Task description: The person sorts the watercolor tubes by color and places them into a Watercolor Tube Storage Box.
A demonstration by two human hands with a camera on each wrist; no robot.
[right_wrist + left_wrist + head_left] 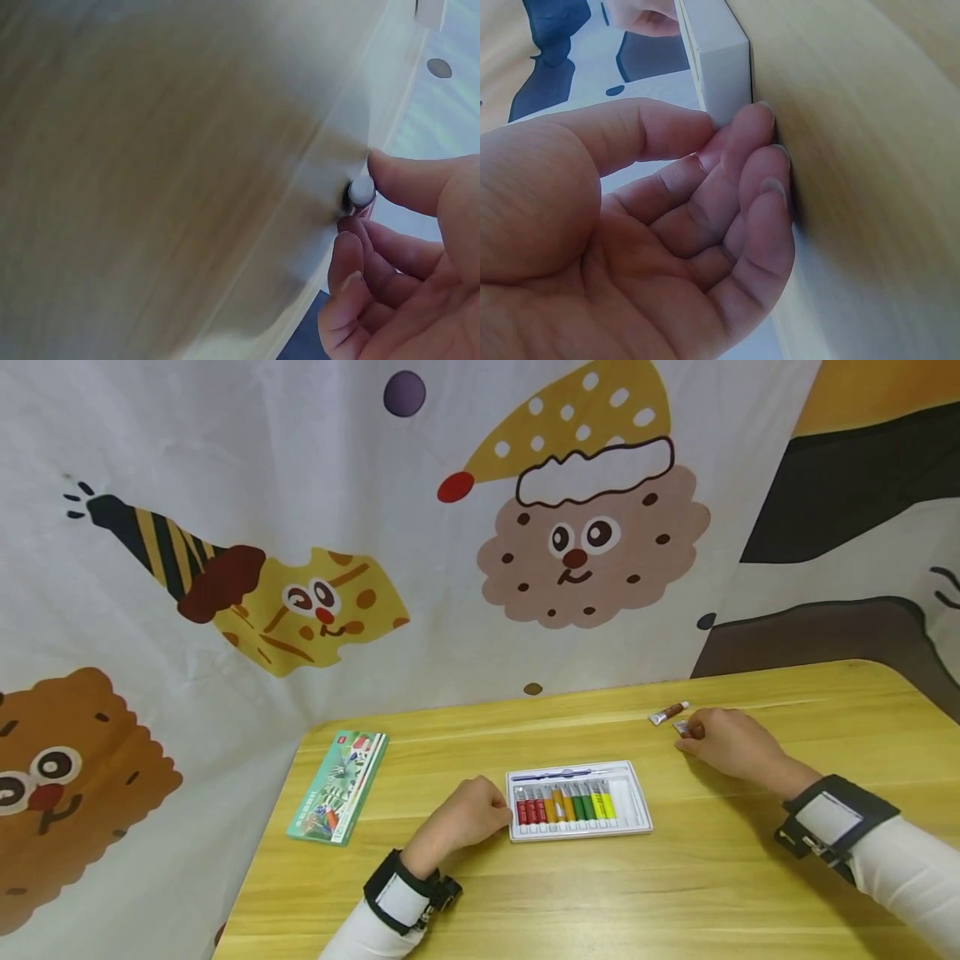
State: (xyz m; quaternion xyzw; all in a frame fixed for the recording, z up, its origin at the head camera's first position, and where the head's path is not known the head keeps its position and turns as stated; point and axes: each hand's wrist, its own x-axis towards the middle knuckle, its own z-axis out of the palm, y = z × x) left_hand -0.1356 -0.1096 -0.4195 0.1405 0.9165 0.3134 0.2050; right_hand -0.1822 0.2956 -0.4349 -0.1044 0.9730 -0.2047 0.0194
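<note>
A white plastic tray [581, 837] lies on the table with a row of red, orange, green and yellow paint tubes [562, 806] and a blue-handled paintbrush [558, 775] above them. At its left edge, my left hand [468, 814] pinches the rim; the left wrist view shows thumb and fingertips at the corner of the tray wall [727, 75]. To the right, my right hand [738, 743] has thumb and fingers around a brown paint tube [681, 727] close over the tabletop, its white cap [361, 190] facing the wrist camera. Another brown paint tube [667, 714] lies just beyond.
A green paint box [337, 789] lies flat on the left of the wooden table [570, 902]. Behind the table's far edge hangs a white cloth [442, 652] with cartoon biscuits and cheese. The tray's right end has bare slots.
</note>
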